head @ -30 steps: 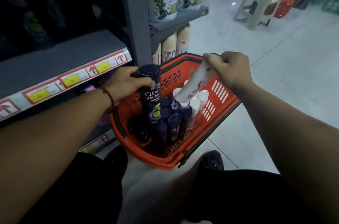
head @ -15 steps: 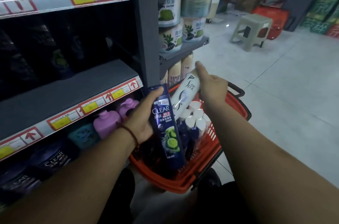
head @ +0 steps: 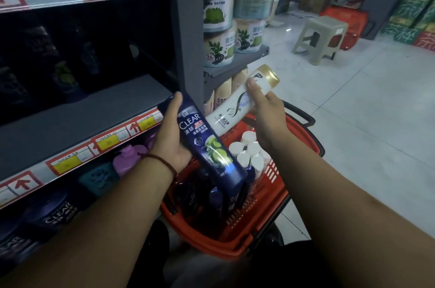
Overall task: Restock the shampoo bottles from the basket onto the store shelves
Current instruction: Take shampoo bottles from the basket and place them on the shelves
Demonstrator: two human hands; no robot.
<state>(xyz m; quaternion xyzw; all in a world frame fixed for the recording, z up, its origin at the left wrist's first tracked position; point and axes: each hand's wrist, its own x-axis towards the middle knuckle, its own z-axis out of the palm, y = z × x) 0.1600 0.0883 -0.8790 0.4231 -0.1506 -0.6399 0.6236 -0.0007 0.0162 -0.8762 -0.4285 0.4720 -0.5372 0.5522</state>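
My left hand (head: 170, 137) grips a dark blue CLEAR shampoo bottle (head: 207, 146), tilted, above the red basket (head: 289, 191). My right hand (head: 266, 111) holds a white shampoo bottle with a gold cap (head: 237, 108), lying slanted over the basket's far side. Inside the basket stand several white-capped bottles (head: 249, 151) and dark blue bottles (head: 219, 198). The grey middle shelf (head: 77, 120) lies just left of my left hand, with dark bottles at its back. The shelf below holds CLEAR bottles (head: 56, 214) and purple bottles (head: 128, 158).
A grey upright post (head: 186, 28) divides the shelf from an end rack of round mosquito-coil packs (head: 219, 45). A beige plastic stool (head: 320, 38) and a red crate (head: 346, 21) stand on the white tiled floor at the back right. My knees are below the basket.
Both hands have lifted their bottles out of the basket and higher toward the shelf. The white bottle's gold cap has come into sight. The view has tilted up.
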